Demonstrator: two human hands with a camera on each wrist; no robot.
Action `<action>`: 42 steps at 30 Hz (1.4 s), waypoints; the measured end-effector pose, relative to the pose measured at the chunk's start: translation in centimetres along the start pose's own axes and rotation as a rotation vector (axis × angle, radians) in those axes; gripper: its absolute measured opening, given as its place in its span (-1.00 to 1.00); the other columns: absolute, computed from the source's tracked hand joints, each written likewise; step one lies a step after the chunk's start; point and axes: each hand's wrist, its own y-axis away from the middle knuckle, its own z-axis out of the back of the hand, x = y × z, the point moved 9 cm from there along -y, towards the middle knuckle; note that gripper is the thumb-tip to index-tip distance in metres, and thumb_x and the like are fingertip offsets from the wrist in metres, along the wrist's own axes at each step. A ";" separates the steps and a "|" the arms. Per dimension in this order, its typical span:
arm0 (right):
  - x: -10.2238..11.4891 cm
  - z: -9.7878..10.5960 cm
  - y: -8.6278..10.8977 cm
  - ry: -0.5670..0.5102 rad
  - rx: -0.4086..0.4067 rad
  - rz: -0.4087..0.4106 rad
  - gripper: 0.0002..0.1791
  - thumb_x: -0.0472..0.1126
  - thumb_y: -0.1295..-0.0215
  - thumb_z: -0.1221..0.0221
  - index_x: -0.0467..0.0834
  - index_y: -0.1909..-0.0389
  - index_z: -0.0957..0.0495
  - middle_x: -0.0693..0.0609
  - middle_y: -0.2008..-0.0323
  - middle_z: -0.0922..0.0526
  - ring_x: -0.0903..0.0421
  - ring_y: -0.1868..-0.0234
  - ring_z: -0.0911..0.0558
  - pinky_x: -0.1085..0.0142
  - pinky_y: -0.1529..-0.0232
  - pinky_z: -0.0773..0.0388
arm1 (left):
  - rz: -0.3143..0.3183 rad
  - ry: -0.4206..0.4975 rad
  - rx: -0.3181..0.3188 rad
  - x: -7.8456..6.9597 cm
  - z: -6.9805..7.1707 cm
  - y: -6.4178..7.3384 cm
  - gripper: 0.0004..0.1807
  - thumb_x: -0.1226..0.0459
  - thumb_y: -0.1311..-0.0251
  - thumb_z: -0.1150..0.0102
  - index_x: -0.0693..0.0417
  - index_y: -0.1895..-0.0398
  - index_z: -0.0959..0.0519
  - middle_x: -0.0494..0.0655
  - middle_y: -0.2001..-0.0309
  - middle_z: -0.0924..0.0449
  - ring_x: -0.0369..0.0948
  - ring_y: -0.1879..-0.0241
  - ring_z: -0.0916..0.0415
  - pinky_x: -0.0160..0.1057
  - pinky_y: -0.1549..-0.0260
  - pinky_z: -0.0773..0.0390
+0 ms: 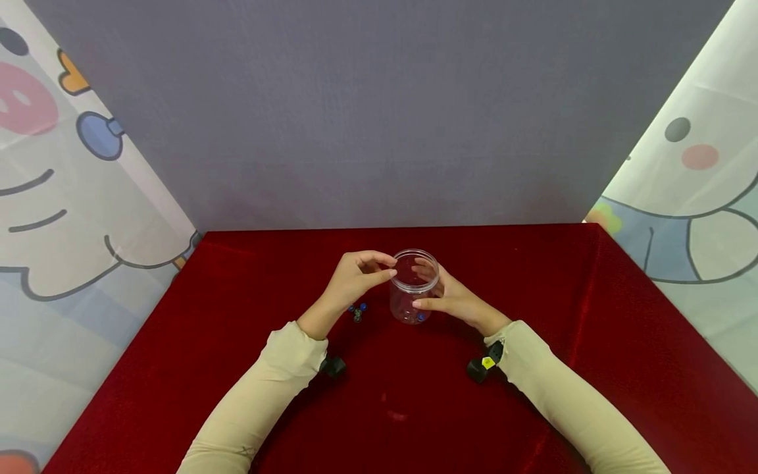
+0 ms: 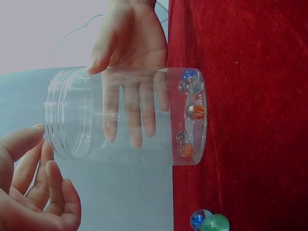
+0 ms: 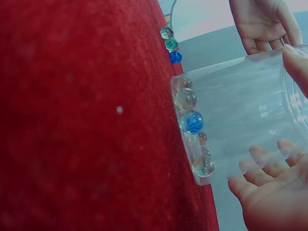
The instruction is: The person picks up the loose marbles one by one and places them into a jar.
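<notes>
A clear plastic jar (image 1: pixel 408 306) stands upright on the red cloth, its mouth uncovered. My right hand (image 1: pixel 453 299) holds it from the right, thumb on the near side and fingers around the far side. Several glass marbles (image 3: pixel 193 122), blue, orange and clear, lie on the jar's bottom. At the rim, on the left, is my left hand (image 1: pixel 358 273), its thumb and index fingertips apart and no marble visible between them. Fingers of this hand (image 2: pixel 41 187) bend loosely beside the mouth. Loose marbles (image 1: pixel 358 312), blue and green, rest on the cloth below the left wrist.
Red velvety cloth (image 1: pixel 403 408) covers the table. Behind it rises a grey panel (image 1: pixel 379 118). Cartoon-printed curtains (image 1: pixel 681 171) hang at both sides. A dark wrist device (image 1: pixel 478 370) sits under each forearm.
</notes>
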 end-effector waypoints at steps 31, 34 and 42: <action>-0.3 0.1 -0.4 0.003 -0.024 -0.006 -0.01 -0.17 -0.11 -0.33 -0.06 -0.44 0.09 -0.08 -0.42 -0.09 -0.05 -0.43 -0.06 -0.09 -0.36 0.02 | 0.047 -0.084 -0.040 0.8 2.3 1.0 -0.80 0.32 -0.10 -0.31 0.22 0.21 -0.67 -0.05 0.33 -0.67 -0.12 0.40 -0.47 -0.21 0.46 -0.52; -0.2 0.1 -0.4 0.006 -0.021 0.001 -0.01 -0.17 -0.12 -0.33 -0.08 -0.44 0.09 -0.12 -0.42 -0.08 -0.07 -0.43 -0.06 -0.11 -0.35 0.03 | 0.061 -0.086 -0.042 1.3 2.7 1.2 -0.77 0.32 -0.11 -0.31 0.26 0.19 -0.66 -0.04 0.31 -0.67 -0.15 0.41 -0.46 -0.23 0.46 -0.51; -0.1 0.0 -0.3 0.007 -0.014 0.015 -0.03 -0.19 -0.13 -0.32 -0.08 -0.44 0.09 -0.17 -0.42 -0.06 -0.09 -0.44 -0.04 -0.12 -0.35 0.04 | 0.029 -0.104 -0.043 1.8 3.5 1.7 -0.81 0.31 -0.10 -0.31 0.20 0.22 -0.68 -0.13 0.32 -0.68 -0.22 0.45 -0.45 -0.29 0.50 -0.48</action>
